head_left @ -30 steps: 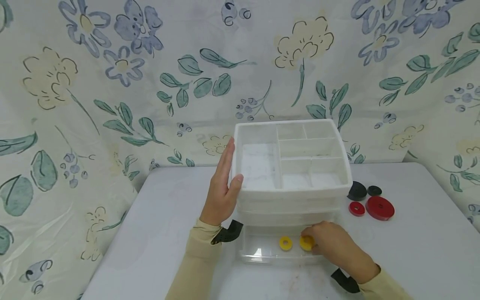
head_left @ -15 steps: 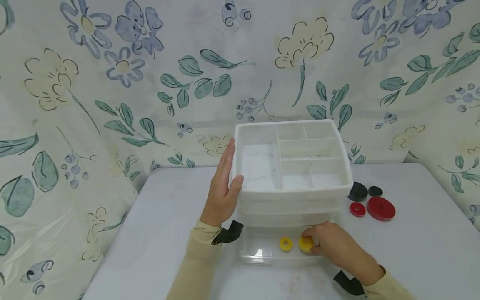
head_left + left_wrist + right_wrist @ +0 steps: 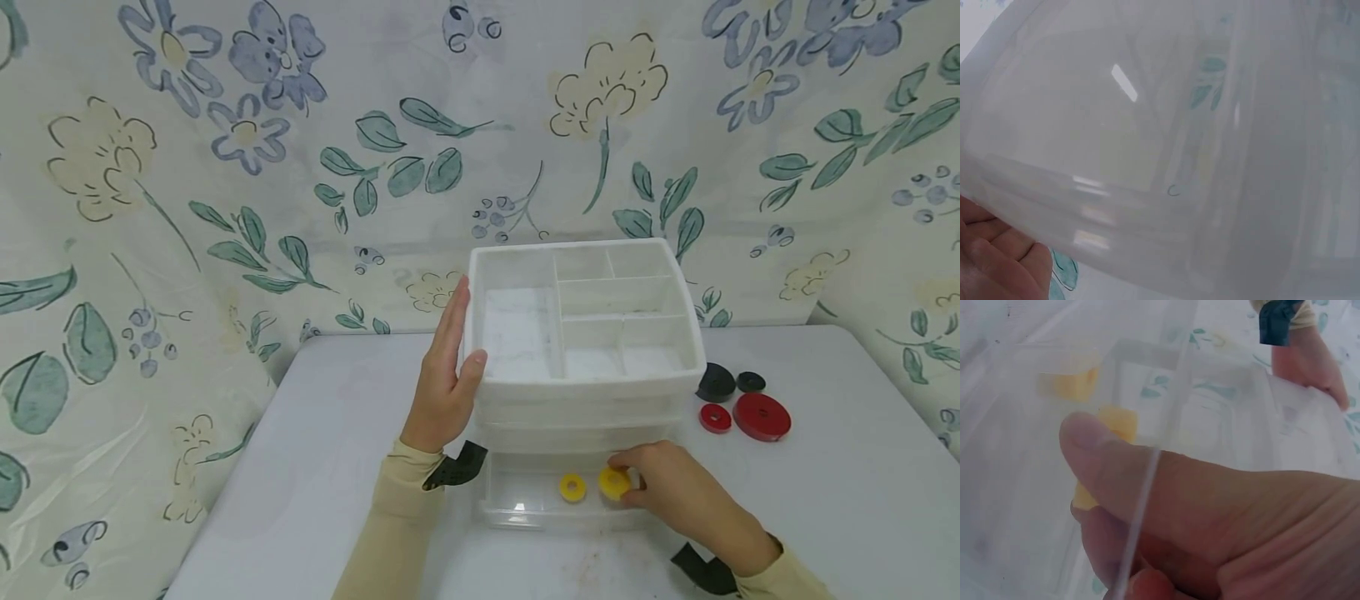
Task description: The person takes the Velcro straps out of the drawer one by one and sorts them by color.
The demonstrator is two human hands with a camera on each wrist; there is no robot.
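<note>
A white plastic drawer organizer (image 3: 588,389) stands on the table, its lowest clear drawer (image 3: 517,483) pulled out toward me. Against the organizer's left side my left hand (image 3: 442,387) rests with fingers straight, the thumb near the front corner. Inside the clear drawer, my right hand (image 3: 678,492) pinches a yellow ring (image 3: 613,482) between thumb and fingers. Another, smaller yellow ring (image 3: 573,488) lies to its left in the same drawer. The right wrist view shows the thumb (image 3: 1085,434) pressed on the yellow ring, seen partly through the drawer's clear wall.
Right of the organizer lie a large red disc (image 3: 761,417), a small red ring (image 3: 715,418), a large black disc (image 3: 716,383) and a small black disc (image 3: 751,382). The organizer's top is a tray split into several compartments. Floral cloth (image 3: 420,100) hangs behind the table.
My right hand has shifted slightly right, and the yellow ring in its pinch has tilted and shows more. My left hand and the organizer have stayed in place.
</note>
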